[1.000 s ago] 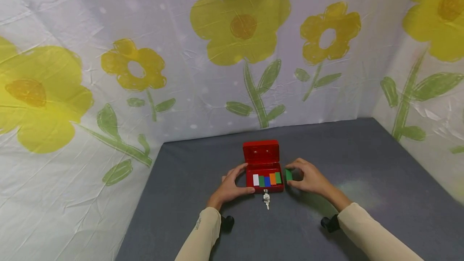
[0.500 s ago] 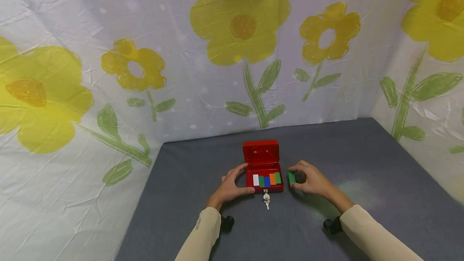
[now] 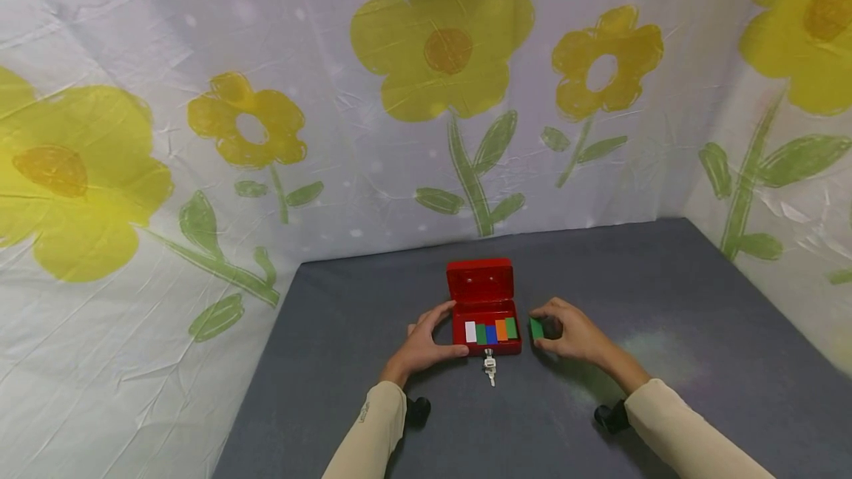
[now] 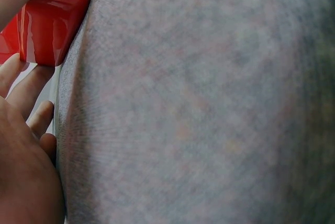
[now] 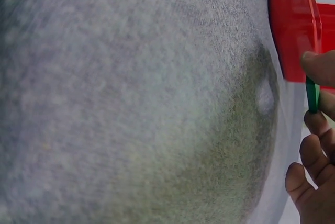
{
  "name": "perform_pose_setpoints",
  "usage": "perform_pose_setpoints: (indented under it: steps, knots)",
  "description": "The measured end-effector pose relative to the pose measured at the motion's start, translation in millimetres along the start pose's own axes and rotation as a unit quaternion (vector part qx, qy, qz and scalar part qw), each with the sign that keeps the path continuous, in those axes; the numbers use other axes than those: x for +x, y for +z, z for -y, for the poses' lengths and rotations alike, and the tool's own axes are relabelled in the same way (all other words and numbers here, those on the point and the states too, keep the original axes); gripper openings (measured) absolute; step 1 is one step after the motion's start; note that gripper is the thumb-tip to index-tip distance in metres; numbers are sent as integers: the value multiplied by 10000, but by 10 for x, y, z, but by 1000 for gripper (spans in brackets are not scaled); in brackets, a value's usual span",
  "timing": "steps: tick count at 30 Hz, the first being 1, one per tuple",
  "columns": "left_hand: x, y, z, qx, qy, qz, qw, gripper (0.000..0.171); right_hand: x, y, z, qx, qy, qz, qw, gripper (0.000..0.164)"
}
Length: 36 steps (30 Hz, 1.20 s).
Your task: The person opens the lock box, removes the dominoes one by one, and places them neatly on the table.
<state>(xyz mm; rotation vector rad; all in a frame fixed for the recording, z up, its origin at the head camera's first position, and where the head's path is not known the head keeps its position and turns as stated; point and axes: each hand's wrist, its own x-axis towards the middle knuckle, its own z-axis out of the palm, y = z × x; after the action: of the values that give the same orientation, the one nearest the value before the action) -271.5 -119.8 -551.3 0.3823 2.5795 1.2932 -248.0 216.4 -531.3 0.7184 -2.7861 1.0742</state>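
A small red cash box (image 3: 509, 349) stands on the table with its lid (image 3: 481, 287) raised. Inside, a row of flat blocks runs white (image 3: 471, 331), green, blue (image 3: 491, 335), orange (image 3: 501, 329), green. My left hand (image 3: 424, 346) grips the box's left side, thumb at the front corner and fingers farther back; the left wrist view shows fingertips against the red wall (image 4: 44, 30). Just right of the box, my right hand (image 3: 571, 333) pinches another green block (image 3: 536, 328) between thumb and fingers. That green block (image 5: 312, 96) appears edge-on in the right wrist view.
Keys (image 3: 490, 368) hang from the lock at the box's front. A dark grey cloth covers the table (image 3: 373, 294). Behind it hangs a white sheet (image 3: 346, 131) printed with yellow flowers. Each wrist wears a small black camera (image 3: 418, 411).
The right hand has moved slightly right, away from the box, with the green block still pinched. The left hand and the box stay where they were.
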Motion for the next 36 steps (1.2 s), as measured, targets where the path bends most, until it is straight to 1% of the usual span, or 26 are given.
perform_pose_setpoints:
  steps: [5, 12, 22, 25, 30, 36]
  knots:
    - [-2, 2, 3, -14, 53, 8, 10000, 95, -3, 7, -18, -9, -86, -32, 10000, 46]
    - [-4, 0, -4, -26, -9, 13, 10000, 94, 0, -3, -57, -62, -84, 84, 9999, 47]
    - [-11, 2, -14, -20, -66, 4, 10000, 93, 51, 4, -58, -273, 168, 266, 9991, 47]
    - [-15, 3, -16, -6, -69, 12, 10000, 93, 63, -1, -51, -296, 189, 332, 9988, 47]
    - [-11, 0, -7, -10, -40, 24, 10000, 93, 72, -10, -39, -316, 182, 384, 9986, 46]
    - [-1, 2, -1, -22, -27, 5, 10000, 93, 83, -13, -48, -307, 60, 402, 9987, 45]
